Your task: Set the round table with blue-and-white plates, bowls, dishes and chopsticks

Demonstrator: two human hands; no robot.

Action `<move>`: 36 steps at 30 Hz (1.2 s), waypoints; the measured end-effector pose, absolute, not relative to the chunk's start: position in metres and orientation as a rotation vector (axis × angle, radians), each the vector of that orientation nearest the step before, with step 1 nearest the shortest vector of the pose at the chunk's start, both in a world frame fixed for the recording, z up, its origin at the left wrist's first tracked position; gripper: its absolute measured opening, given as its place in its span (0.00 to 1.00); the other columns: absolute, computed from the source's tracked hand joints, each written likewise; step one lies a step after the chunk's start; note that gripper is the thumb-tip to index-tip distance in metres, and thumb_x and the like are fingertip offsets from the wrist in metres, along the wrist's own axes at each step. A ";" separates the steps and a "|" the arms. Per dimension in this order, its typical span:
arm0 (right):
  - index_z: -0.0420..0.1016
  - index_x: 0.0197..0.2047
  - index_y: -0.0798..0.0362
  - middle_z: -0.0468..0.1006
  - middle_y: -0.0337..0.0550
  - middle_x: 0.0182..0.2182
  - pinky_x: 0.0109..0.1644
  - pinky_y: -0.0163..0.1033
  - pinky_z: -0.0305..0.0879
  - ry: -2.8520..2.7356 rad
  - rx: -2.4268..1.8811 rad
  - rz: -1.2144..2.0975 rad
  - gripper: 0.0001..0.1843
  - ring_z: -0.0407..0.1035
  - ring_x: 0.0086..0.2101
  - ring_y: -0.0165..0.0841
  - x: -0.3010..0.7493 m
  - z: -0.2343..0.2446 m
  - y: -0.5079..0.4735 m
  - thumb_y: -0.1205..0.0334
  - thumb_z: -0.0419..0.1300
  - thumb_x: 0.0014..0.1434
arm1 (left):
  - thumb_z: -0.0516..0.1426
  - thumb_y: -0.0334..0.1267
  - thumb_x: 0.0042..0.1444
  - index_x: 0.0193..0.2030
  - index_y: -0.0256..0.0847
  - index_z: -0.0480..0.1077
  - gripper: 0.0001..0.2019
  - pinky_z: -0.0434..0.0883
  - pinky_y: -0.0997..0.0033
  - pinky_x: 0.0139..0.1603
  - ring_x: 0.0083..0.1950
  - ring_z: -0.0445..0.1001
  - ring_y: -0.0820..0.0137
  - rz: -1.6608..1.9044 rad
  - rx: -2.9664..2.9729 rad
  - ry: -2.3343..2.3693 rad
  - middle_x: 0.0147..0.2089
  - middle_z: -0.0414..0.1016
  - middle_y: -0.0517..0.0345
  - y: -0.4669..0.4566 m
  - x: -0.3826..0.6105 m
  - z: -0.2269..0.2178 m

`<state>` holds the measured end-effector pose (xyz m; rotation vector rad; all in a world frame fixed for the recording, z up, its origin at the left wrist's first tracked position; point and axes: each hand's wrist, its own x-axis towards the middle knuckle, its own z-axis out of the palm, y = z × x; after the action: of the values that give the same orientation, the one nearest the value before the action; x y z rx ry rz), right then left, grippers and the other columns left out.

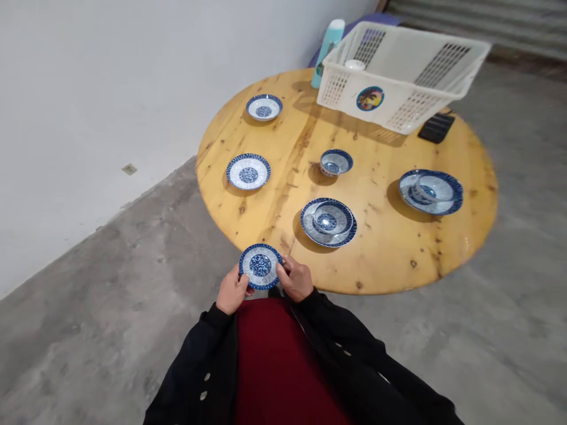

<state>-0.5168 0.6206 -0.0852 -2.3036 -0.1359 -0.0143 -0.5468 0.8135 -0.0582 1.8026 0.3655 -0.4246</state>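
Note:
I hold a small blue-and-white saucer (260, 266) with both hands at the near edge of a round wooden table (390, 254). My left hand (231, 290) grips its left rim, fingers curled. My right hand (296, 279) grips its right rim the same way. Just beyond it, a plate with a bowl on top (328, 221) stands on the table. Another plate with a bowl (430, 191) sits to the right, and a lone small bowl (336, 162) is near the middle.
Two more saucers (248, 171) (264, 107) lie on the table's left side. A white plastic basket (398, 74) stands at the far side, with a teal bottle (326, 50) behind it and a dark flat object (436, 127) at its right. A white wall runs along the left; the floor is concrete.

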 end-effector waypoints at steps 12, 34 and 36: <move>0.76 0.53 0.54 0.80 0.41 0.27 0.36 0.35 0.64 -0.212 -2.265 0.112 0.21 0.73 0.27 0.35 -0.500 -0.085 0.788 0.57 0.51 0.62 | 0.52 0.43 0.58 0.49 0.40 0.68 0.16 0.75 0.73 0.29 0.26 0.78 0.69 -0.372 1.922 0.344 0.28 0.75 0.61 0.989 -0.542 -0.062; 0.76 0.39 0.55 0.68 0.33 0.16 0.23 0.33 0.62 0.552 -1.903 -0.266 0.15 0.66 0.17 0.30 -0.307 -0.066 0.772 0.55 0.54 0.58 | 0.49 0.43 0.62 0.36 0.42 0.65 0.09 0.72 0.72 0.35 0.28 0.77 0.69 -0.602 2.128 -0.347 0.26 0.76 0.60 0.953 -0.236 -0.024; 0.76 0.39 0.55 0.68 0.33 0.16 0.24 0.33 0.63 0.598 -1.879 -0.267 0.15 0.68 0.19 0.31 -0.278 -0.076 0.763 0.56 0.54 0.57 | 0.50 0.41 0.62 0.35 0.41 0.65 0.08 0.72 0.71 0.35 0.28 0.77 0.68 -0.656 2.163 -0.402 0.25 0.76 0.60 0.940 -0.198 -0.030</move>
<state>-0.2779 0.7631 -0.0758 -1.8789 0.5980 -0.2672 -0.1979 0.9404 -0.0299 2.1627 -0.4019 -0.6565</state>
